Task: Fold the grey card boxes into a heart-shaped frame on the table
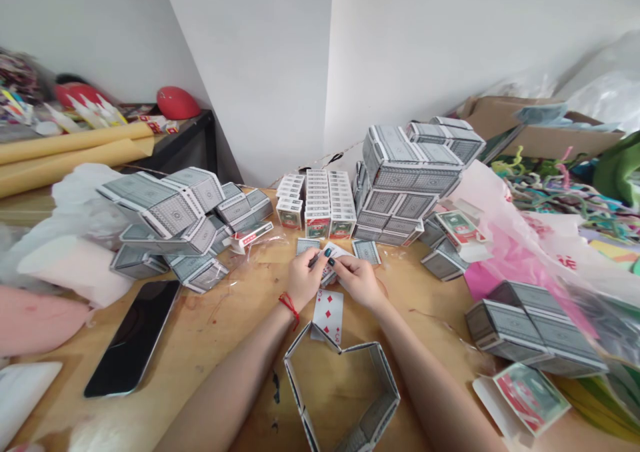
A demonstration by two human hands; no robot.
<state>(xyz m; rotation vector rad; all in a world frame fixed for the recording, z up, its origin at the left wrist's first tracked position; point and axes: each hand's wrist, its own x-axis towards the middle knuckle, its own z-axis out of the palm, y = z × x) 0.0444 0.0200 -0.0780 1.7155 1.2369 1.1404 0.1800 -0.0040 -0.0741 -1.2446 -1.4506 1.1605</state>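
Both my left hand [306, 275] and my right hand [357, 279] are closed in a pinch on playing cards [334, 252], thumbs nearly meeting. How many cards they hold is partly hidden by the fingers. Just below lies a face-up three of diamonds [328, 312]. Nearer to me stands a heart-shaped frame [385, 372] of joined cards, between my forearms. Beyond my hands, a face-down card [367, 252] rests at the right and another [307, 245] at the left.
Boxed card decks [317, 202] stand in rows at the back. Stacked card-built blocks [410, 179] rise at the right, more blocks [165, 205] at the left. A phone [134, 339] lies left; an opened card box [533, 395] lies front right. Pink plastic bags [540, 239] spread at the right.
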